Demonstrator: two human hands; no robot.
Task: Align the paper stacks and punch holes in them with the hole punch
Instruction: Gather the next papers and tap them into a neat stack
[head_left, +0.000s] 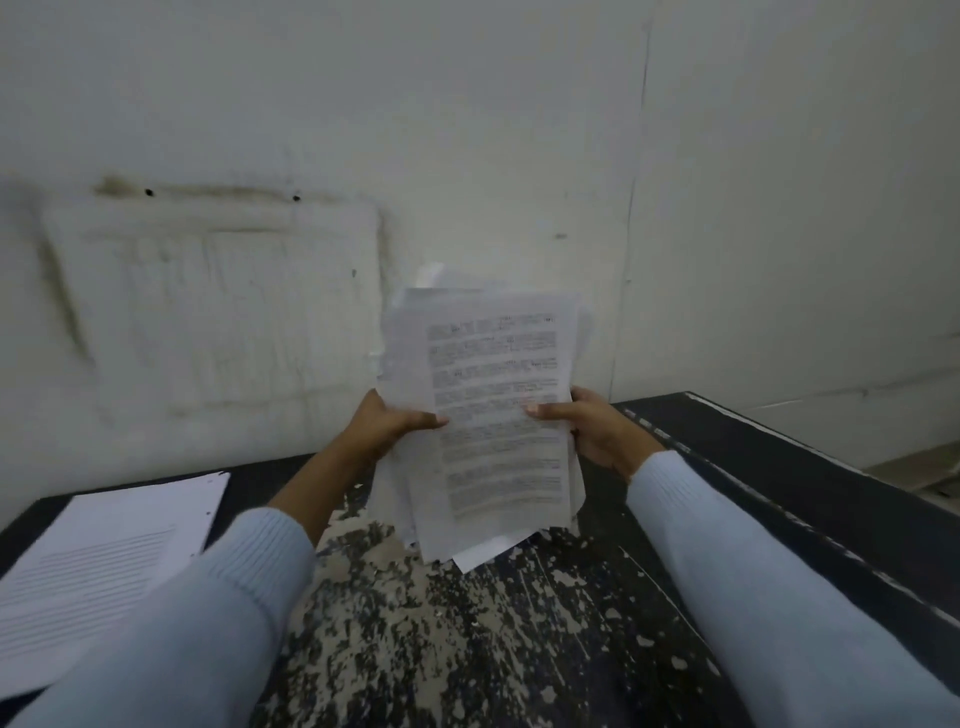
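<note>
An uneven stack of printed white sheets stands upright over the middle of the table, its lower edge close to the tabletop. Several sheets stick out at the top and bottom. My left hand grips the stack's left edge with the thumb across the front page. My right hand grips the right edge the same way. A second paper stack lies flat on the table at the left, with small punched holes near its right edge. No hole punch is in view.
The table is black with worn, flaking paint and a raised edge along its right side. A stained white wall stands right behind it. Both light blue sleeves fill the foreground.
</note>
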